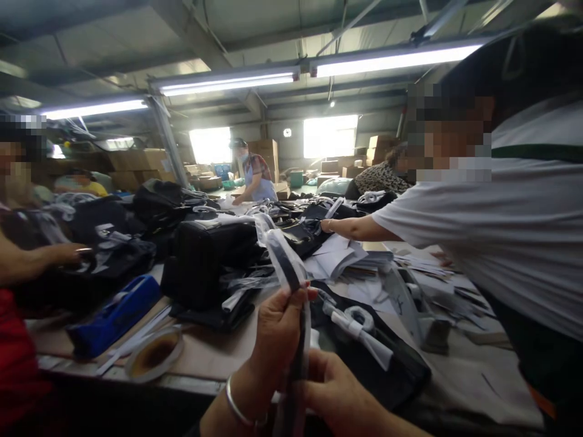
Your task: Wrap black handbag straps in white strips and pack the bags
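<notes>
A long dark strap (285,263), sleeved in clear whitish plastic, stands upright in front of me with its top end bending away to the left. My left hand (277,331), a silver bangle on its wrist, is closed round the strap at about mid-length. Lower down, my right hand (334,385) pinches the same strap, its fingertips partly hidden. Just beyond my right hand lies a flat black bag (387,346), with a white-wrapped handle (359,334) on top. A bulky black bag (204,261) stands past my left hand.
At the table's near edge are a blue tape dispenser (118,312) and a tape roll (155,352). White paper sheets (334,255) and a grey dispenser (410,303) lie to the right. A co-worker's arm (357,229) reaches in from the right; another person's hand (68,255) is at left.
</notes>
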`<action>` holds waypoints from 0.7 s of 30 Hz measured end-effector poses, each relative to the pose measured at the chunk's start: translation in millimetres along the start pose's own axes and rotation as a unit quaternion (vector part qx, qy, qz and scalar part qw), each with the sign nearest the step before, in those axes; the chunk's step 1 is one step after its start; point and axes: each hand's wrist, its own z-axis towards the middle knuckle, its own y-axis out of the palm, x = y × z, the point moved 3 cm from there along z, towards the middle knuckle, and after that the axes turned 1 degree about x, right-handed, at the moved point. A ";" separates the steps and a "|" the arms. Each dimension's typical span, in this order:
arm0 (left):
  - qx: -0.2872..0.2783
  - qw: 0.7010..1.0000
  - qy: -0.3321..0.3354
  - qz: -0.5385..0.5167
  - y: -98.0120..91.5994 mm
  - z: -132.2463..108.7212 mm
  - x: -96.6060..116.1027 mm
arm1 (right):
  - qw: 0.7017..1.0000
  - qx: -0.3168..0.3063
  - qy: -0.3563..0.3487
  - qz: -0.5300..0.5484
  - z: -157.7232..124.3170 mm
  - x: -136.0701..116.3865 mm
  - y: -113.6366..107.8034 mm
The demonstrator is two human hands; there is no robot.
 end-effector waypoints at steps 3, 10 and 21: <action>-0.007 0.999 -0.019 -0.038 3.9 10.9 1.8 | 0.998 0.052 0.032 0.012 -1.1 1.2 -12.1; 0.144 0.967 -0.107 -0.181 -22.9 68.9 12.8 | 0.998 0.030 0.030 -0.053 -23.4 13.8 -28.9; -0.064 0.935 -0.284 -0.202 2.0 -10.9 -41.3 | 0.996 0.061 0.054 -0.039 -22.0 9.1 -48.4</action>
